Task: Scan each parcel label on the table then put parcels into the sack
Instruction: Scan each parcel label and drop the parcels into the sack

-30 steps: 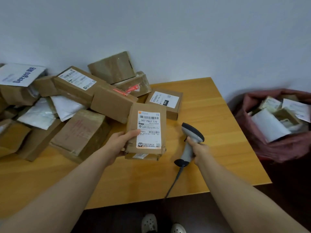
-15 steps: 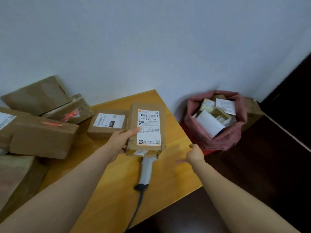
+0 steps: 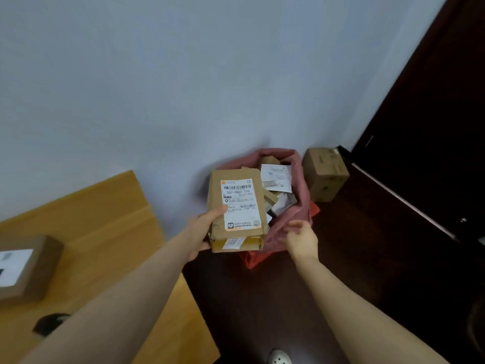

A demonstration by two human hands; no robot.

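Left hand grips the parcel, thumb on the label face, fingers underneath. It's stiff cardboard and looks light, so this one-handed edge hold should do. It hangs just beyond those fingers, at the sack mouth. Right hand is relaxed and empty, fingertips near the rim.

The white label on the brown parcel reads "507-P802 T70", with "P802" lower down.
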